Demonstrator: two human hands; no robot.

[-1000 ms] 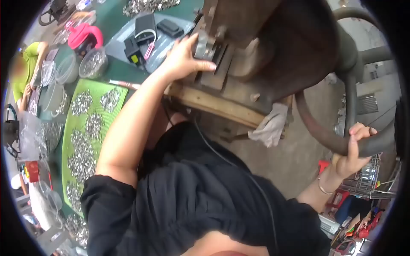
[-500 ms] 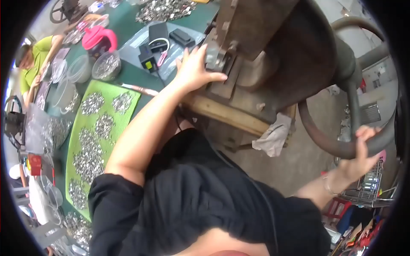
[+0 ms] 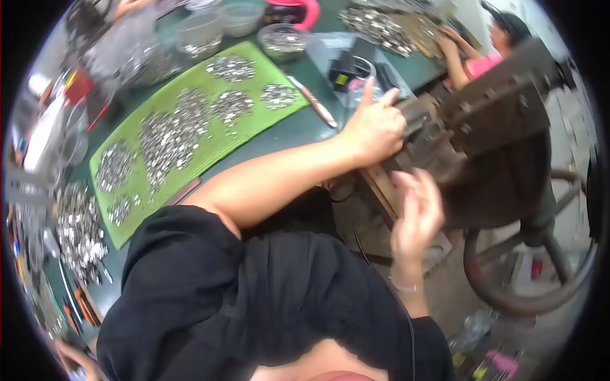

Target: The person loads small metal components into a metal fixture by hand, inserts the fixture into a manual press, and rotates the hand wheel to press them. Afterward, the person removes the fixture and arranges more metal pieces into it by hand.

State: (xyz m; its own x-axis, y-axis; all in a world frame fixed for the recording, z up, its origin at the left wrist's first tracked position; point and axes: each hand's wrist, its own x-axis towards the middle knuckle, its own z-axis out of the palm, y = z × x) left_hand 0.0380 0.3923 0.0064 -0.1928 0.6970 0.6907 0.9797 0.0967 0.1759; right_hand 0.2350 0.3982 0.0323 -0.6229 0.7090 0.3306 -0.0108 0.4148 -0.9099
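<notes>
My left hand is at the tooling of a heavy brown hand press. Two of its fingers stick up; the others bend down toward the tooling, where the thumb and anything pinched are hidden. My right hand, somewhat blurred, hangs in the air in front of the press's wooden edge. Its fingers are loosely curved and apart from the thumb, with nothing visible in them. The press's round wheel handle is to the right, with no hand on it.
Heaps of small shiny metal pieces lie on a green mat. A pinkish-handled pen-like tool is beside it. Plastic tubs, a black device and a bag stand behind. Another person works across the table.
My right hand has left the wheel handle and come over beside the press edge. My left hand's spread fingers have partly curled at the tooling. The view has turned, and the wheel sits lower.
</notes>
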